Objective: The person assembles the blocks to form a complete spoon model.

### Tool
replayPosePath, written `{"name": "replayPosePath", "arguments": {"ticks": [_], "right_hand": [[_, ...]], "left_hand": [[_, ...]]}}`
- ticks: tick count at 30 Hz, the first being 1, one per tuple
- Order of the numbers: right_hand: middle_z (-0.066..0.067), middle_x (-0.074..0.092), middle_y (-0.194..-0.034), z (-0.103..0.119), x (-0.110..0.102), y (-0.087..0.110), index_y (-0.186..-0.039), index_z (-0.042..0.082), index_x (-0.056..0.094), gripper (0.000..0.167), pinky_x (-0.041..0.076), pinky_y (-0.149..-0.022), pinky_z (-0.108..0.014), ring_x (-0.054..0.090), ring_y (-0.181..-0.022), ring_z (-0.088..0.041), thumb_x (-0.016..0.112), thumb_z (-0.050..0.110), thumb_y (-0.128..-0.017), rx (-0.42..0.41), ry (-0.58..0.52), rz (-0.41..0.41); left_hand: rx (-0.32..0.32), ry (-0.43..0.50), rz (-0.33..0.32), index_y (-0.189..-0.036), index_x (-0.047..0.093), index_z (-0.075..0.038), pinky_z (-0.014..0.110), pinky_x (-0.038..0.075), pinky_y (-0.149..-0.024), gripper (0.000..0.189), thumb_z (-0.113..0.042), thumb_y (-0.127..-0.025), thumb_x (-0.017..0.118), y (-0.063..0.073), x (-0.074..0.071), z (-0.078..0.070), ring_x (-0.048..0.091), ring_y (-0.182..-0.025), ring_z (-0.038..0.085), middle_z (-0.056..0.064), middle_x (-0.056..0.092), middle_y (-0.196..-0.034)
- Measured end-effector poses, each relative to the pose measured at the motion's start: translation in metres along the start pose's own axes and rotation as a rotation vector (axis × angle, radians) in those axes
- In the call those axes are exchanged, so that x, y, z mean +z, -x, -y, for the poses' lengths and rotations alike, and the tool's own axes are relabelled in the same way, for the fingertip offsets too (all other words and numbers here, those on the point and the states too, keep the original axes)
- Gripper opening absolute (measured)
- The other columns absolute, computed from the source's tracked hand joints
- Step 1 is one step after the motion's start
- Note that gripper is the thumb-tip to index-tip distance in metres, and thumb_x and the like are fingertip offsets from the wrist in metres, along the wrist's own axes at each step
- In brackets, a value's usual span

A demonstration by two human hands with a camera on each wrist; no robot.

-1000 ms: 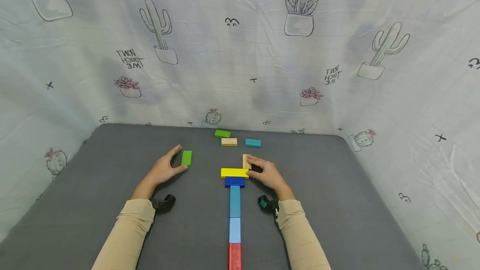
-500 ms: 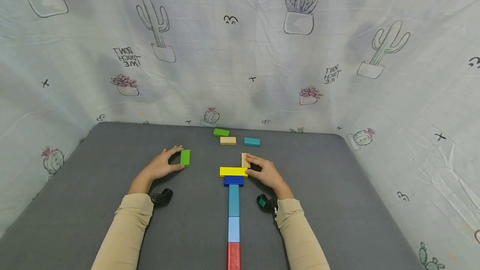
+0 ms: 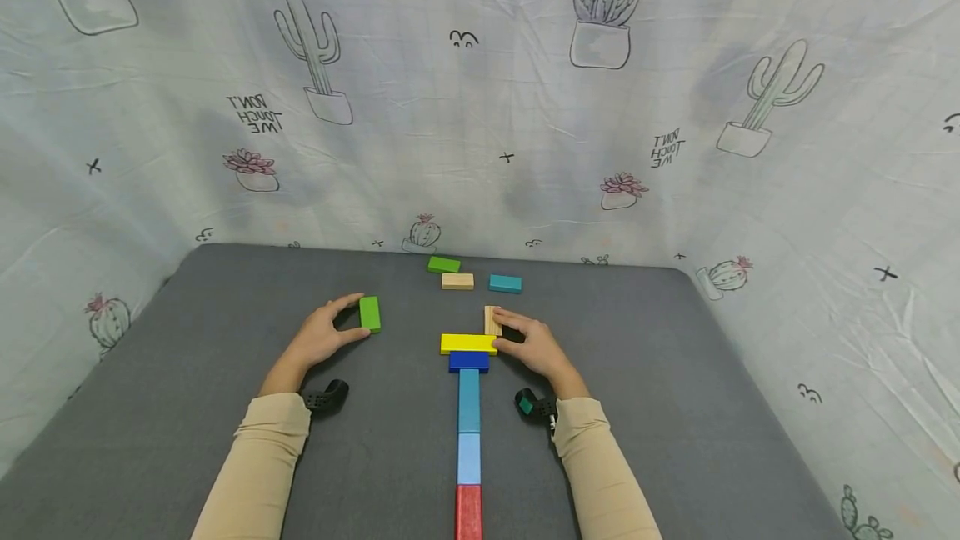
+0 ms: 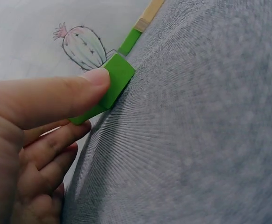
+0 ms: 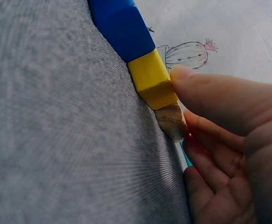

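Note:
My left hand pinches a green block that lies on the grey table; the index finger is at its far end and the thumb at its near end. My right hand grips a wooden block set at the right end of a yellow block. In the right wrist view the thumb touches where the yellow block and the wooden block meet, with the fingers curled on the far side.
A line of blocks runs toward me from the yellow one: dark blue, teal, light blue, red. Three loose blocks lie at the back: green, wooden, teal. A printed cloth backdrop surrounds the table.
My left hand, open beside the green block a second ago, has closed its index finger and thumb on it. The right hand has stayed in place.

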State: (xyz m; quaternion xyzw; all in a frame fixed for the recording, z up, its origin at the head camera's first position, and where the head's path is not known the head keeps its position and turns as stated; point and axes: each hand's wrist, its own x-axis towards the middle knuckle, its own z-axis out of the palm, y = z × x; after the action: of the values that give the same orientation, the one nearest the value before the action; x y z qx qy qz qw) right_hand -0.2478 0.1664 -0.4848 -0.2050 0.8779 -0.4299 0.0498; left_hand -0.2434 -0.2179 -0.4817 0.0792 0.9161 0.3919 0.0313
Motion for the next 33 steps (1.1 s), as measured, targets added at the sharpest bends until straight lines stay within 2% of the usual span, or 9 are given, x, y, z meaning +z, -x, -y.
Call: {"name": "replayPosePath", "arguments": {"ticks": [10,14,17,20,28,33], "right_hand": [[0.002,0.045,-0.146,0.001,0.0,-0.001,-0.136,0.011,0.053,0.053,0.03,-0.112,-0.048,0.036,-0.138,-0.025,0.068,0.027,-0.088,-0.015,0.01,0.006],[0.002,0.045,-0.146,0.001,0.001,-0.001,-0.137,0.011,0.052,0.053,0.03,-0.112,-0.049,0.035,-0.139,-0.025,0.068,0.028,-0.089,-0.016,0.009,0.007],[0.002,0.044,-0.146,0.001,0.001,0.0,-0.137,0.011,0.052,0.053,0.03,-0.112,-0.049,0.035,-0.139,-0.025,0.068,0.028,-0.089,-0.016,0.012,0.007],[0.002,0.044,-0.147,0.001,0.001,0.0,-0.137,0.012,0.052,0.053,0.03,-0.112,-0.05,0.035,-0.139,-0.026,0.067,0.028,-0.089,-0.014,0.021,0.004],[0.002,0.044,-0.147,-0.001,0.0,0.0,-0.137,0.012,0.052,0.054,0.029,-0.112,-0.05,0.035,-0.139,-0.025,0.068,0.028,-0.089,0.003,0.028,0.008],[0.003,0.044,-0.147,0.0,0.001,0.0,-0.137,0.013,0.052,0.053,0.029,-0.113,-0.049,0.035,-0.139,-0.025,0.068,0.029,-0.089,0.009,0.041,0.007]], "left_hand": [[0.023,0.001,-0.021,-0.144,0.04,-0.008,0.069,0.014,-0.108,0.074,-0.035,-0.084,0.072,0.002,0.001,-0.001,0.01,-0.139,0.054,0.023,0.034,-0.149],[0.038,-0.002,-0.035,-0.142,0.043,-0.006,0.064,0.016,-0.111,0.072,-0.033,-0.083,0.074,0.002,0.001,0.0,0.022,-0.138,0.048,0.022,0.043,-0.144],[0.037,-0.003,-0.04,-0.141,0.043,-0.006,0.062,0.024,-0.108,0.072,-0.035,-0.083,0.073,0.002,0.001,-0.001,0.033,-0.134,0.046,0.022,0.046,-0.14],[0.032,0.017,-0.042,-0.141,0.043,-0.008,0.062,0.03,-0.105,0.072,-0.037,-0.083,0.073,0.003,0.003,-0.004,0.037,-0.131,0.045,0.021,0.047,-0.139],[0.034,0.138,-0.023,-0.142,0.042,-0.009,0.059,0.029,-0.108,0.071,-0.034,-0.083,0.073,-0.002,0.018,-0.027,0.036,-0.134,0.043,0.02,0.047,-0.14],[0.055,0.17,-0.001,-0.141,0.044,-0.008,0.058,0.031,-0.108,0.07,-0.032,-0.083,0.074,-0.009,0.034,-0.045,0.039,-0.132,0.041,0.019,0.049,-0.138]]}}
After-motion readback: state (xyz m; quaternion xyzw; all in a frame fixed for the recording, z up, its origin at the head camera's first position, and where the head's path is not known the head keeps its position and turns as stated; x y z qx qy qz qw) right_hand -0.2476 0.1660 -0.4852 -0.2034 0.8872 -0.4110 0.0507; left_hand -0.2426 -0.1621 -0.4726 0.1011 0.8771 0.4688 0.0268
